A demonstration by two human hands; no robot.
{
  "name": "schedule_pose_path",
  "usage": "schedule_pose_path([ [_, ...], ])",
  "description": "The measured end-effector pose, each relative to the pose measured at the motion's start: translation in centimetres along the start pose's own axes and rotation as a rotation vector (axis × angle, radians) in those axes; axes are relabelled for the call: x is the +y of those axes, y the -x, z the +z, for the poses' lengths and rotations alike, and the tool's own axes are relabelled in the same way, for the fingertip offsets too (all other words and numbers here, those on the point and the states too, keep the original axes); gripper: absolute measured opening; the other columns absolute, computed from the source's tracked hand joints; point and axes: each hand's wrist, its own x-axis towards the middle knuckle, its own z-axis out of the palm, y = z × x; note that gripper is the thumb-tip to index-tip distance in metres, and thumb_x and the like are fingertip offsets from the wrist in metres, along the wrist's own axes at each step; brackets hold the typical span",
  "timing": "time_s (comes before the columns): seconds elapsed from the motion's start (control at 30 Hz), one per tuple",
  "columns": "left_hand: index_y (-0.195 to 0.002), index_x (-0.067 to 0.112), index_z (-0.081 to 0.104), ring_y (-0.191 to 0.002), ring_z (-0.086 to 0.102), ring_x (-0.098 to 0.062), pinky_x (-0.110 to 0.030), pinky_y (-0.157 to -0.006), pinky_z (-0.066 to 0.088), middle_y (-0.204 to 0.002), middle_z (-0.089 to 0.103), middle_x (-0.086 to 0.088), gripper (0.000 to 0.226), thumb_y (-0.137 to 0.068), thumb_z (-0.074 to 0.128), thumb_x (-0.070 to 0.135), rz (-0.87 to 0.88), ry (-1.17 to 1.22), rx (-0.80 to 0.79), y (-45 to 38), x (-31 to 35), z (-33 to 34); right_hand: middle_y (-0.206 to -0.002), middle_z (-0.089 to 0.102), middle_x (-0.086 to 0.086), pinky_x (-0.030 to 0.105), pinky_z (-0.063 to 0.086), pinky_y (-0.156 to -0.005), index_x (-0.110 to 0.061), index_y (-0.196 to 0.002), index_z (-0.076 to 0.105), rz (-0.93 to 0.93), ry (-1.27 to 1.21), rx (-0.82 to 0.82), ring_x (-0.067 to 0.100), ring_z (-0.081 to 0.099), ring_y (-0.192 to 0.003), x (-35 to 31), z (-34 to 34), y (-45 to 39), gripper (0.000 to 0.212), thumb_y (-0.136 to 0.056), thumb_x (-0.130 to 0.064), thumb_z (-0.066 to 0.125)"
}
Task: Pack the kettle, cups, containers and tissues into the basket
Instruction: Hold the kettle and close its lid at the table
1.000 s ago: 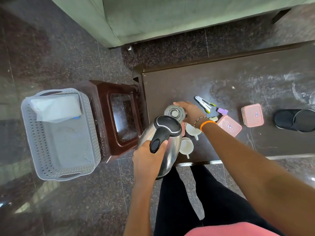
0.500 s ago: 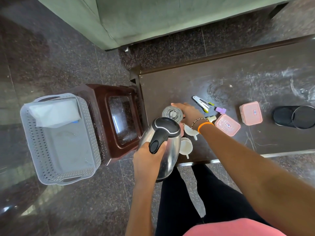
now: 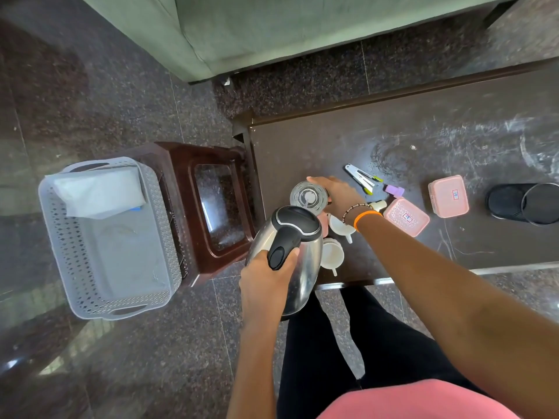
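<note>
Left hand (image 3: 266, 279): fingers wrapped tight around the black handle of the steel kettle (image 3: 295, 258), which hangs in the air over the table's (image 3: 423, 140) near left corner. Kettle tilted, its long axis running from the black lid, up and away, to the base, down toward the person's legs.

Right hand (image 3: 338, 193): fingers curled over the far rim of a clear glass (image 3: 308, 197) standing upright on the table, just beyond the kettle lid.

Two white cups (image 3: 332, 255) sit beside the kettle body, under the right wrist. Two pink containers (image 3: 448, 196) lie further right.

Grey basket (image 3: 75, 252) on the floor, left of a brown stool (image 3: 181, 158), with a white tissue pack (image 3: 99, 190) at its far end.
</note>
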Motion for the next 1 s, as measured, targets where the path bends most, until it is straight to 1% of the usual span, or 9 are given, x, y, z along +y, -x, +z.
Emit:
schedule_pose_path([
  [0.03, -0.058, 0.021, 0.048, -0.051, 0.047, -0.003, -0.013, -0.042, 0.031, -0.055, 0.054, 0.006, 0.039, -0.077, 0.062, 0.053, -0.006, -0.004, 0.000, 0.08, -0.05, 0.00, -0.135, 0.047, 0.011, 0.050, 0.040, -0.105, -0.034, -0.139, 0.035, 0.002, -0.004, 0.004, 0.039, 0.050, -0.120, -0.02, 0.04, 0.01, 0.060, -0.085, -0.018, 0.055],
  [0.07, -0.059, 0.021, 0.049, -0.051, 0.048, -0.003, -0.013, -0.044, 0.028, -0.056, 0.054, 0.006, 0.039, -0.077, 0.062, 0.053, -0.012, -0.006, -0.001, 0.16, -0.09, 0.02, -0.135, 0.047, 0.011, 0.049, 0.040, -0.105, -0.034, -0.139, 0.036, 0.003, -0.006, 0.007, 0.038, 0.050, -0.120, -0.01, 0.08, 0.02, 0.060, -0.085, -0.018, 0.055],
  [0.13, -0.060, 0.021, 0.049, -0.052, 0.049, -0.004, -0.015, -0.046, 0.028, -0.057, 0.055, 0.004, 0.039, -0.077, 0.062, 0.054, -0.019, -0.001, -0.004, 0.24, -0.19, 0.04, -0.133, 0.048, 0.011, 0.049, 0.041, -0.104, -0.034, -0.139, 0.036, 0.003, -0.002, 0.010, 0.038, 0.051, -0.119, 0.02, 0.11, 0.01, 0.060, -0.085, -0.018, 0.055],
  [0.23, -0.061, 0.020, 0.050, -0.051, 0.048, -0.003, -0.012, -0.044, 0.027, -0.057, 0.055, 0.004, 0.039, -0.078, 0.062, 0.053, -0.017, -0.016, -0.011, 0.21, -0.25, -0.13, -0.133, 0.048, 0.012, 0.049, 0.041, -0.104, -0.034, -0.140, 0.035, 0.004, 0.005, 0.009, 0.037, 0.051, -0.118, 0.11, 0.21, -0.05, 0.062, -0.084, -0.017, 0.056],
  [0.33, -0.059, 0.021, 0.049, -0.050, 0.047, -0.005, -0.015, -0.044, 0.029, -0.055, 0.053, 0.006, 0.039, -0.078, 0.062, 0.053, -0.010, -0.012, -0.025, 0.16, -0.32, -0.23, -0.133, 0.048, 0.012, 0.049, 0.040, -0.105, -0.035, -0.140, 0.034, 0.007, 0.014, 0.002, 0.037, 0.051, -0.119, 0.25, 0.22, -0.13, 0.063, -0.084, -0.017, 0.057],
  [0.47, -0.057, 0.021, 0.047, -0.048, 0.045, -0.005, -0.017, -0.045, 0.028, -0.053, 0.051, 0.007, 0.041, -0.078, 0.061, 0.053, -0.005, -0.036, -0.029, 0.00, -0.43, -0.33, -0.136, 0.047, 0.012, 0.050, 0.040, -0.105, -0.034, -0.140, 0.033, 0.000, 0.033, 0.004, 0.037, 0.049, -0.121, 0.27, 0.20, -0.16, 0.064, -0.084, -0.018, 0.057],
  [0.6, -0.057, 0.022, 0.048, -0.049, 0.047, -0.003, -0.016, -0.045, 0.026, -0.054, 0.053, 0.008, 0.041, -0.077, 0.060, 0.055, -0.013, -0.055, -0.019, 0.03, -0.60, -0.47, -0.134, 0.048, 0.012, 0.051, 0.040, -0.105, -0.034, -0.140, 0.034, -0.006, 0.034, 0.014, 0.037, 0.049, -0.121, 0.24, 0.17, -0.07, 0.063, -0.084, -0.019, 0.057],
  [0.9, -0.056, 0.021, 0.047, -0.052, 0.049, -0.008, -0.022, -0.048, 0.031, -0.052, 0.051, 0.007, 0.043, -0.077, 0.060, 0.055, 0.007, -0.062, -0.052, 0.12, -0.82, -0.29, -0.136, 0.047, 0.011, 0.051, 0.039, -0.105, -0.036, -0.140, 0.033, -0.002, 0.043, 0.016, 0.037, 0.048, -0.123, 0.23, 0.23, -0.08, 0.064, -0.083, -0.019, 0.057],
  [1.0, -0.057, 0.021, 0.048, -0.051, 0.049, -0.008, -0.021, -0.047, 0.030, -0.054, 0.053, 0.006, 0.042, -0.076, 0.060, 0.056, -0.007, -0.046, -0.058, 0.14, -0.71, -0.26, -0.138, 0.046, 0.012, 0.051, 0.039, -0.105, -0.035, -0.141, 0.032, 0.002, 0.050, 0.023, 0.037, 0.047, -0.124, 0.26, 0.33, -0.05, 0.064, -0.084, -0.018, 0.057],
])
